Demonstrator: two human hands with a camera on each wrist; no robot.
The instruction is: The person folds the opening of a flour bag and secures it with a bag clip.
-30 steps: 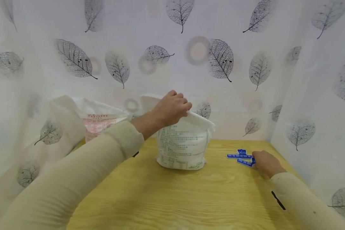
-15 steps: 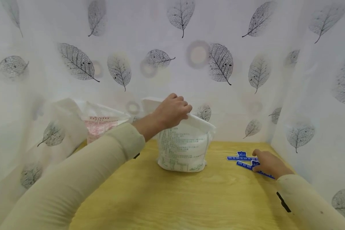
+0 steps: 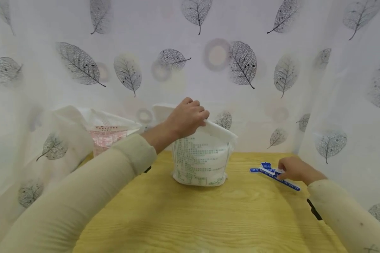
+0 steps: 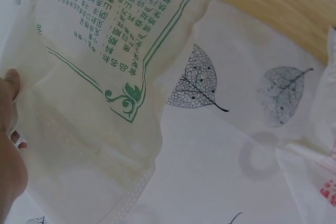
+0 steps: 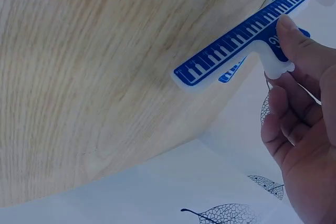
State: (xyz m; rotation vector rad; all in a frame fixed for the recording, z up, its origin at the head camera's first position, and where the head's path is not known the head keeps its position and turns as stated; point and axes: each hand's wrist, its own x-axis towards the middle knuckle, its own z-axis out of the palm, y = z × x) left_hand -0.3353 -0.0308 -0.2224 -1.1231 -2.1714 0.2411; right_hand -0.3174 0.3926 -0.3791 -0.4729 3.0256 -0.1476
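Near the middle of the wooden table stands a white woven bag [image 3: 201, 163] with green print. My left hand [image 3: 186, 118] grips its top edge in the head view. In the left wrist view, fingers hold the edge of the same bag [image 4: 100, 135] from the side. At the right my right hand [image 3: 294, 168] pinches a blue clip [image 5: 236, 43] with a white piano-key pattern, its thumb on the T-shaped handle. The held clip is tilted over a second blue clip [image 3: 254, 170] of the same kind, which lies on the table and is partly covered.
Another white bag [image 3: 109, 137], with red print, stands at the back left, partly hidden by my left sleeve. A pale curtain [image 3: 202, 80] with leaf prints surrounds the table [image 3: 190, 218] at the back and sides.
My right hand loosened from the upper clip area, then took one clip by its handle and tilted it up. My left hand stays on the bag's edge.
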